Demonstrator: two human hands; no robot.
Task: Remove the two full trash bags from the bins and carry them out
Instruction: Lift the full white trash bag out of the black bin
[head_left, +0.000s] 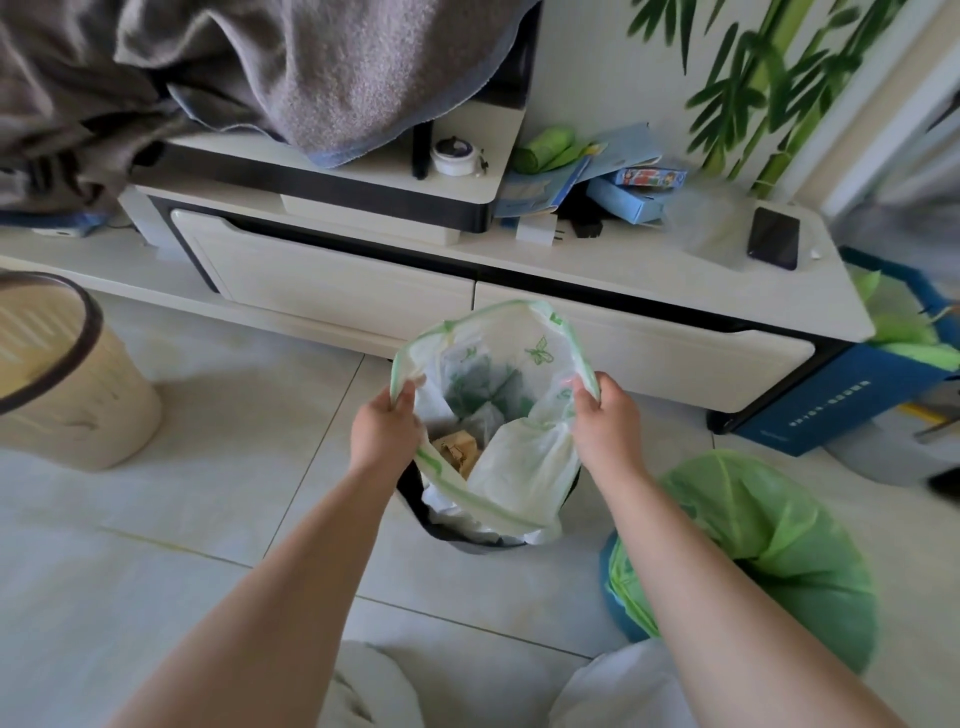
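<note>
A white trash bag with green butterfly print (519, 467) stands in a dark bin (415, 499) on the floor at centre. Its mouth is pulled up and open, and crumpled paper and a brown scrap lie inside. My left hand (384, 431) pinches the bag's left rim. My right hand (605, 421) pinches the right rim. A green trash bag (769, 545) bulges over a blue bin (621, 618) at the lower right, close beside my right forearm.
A low white TV cabinet (623, 291) runs behind the bins, carrying boxes, a phone (773, 238) and a grey blanket (260, 67). A beige bin (78, 395) stands at the left. A blue box (857, 384) with green bags sits at the right.
</note>
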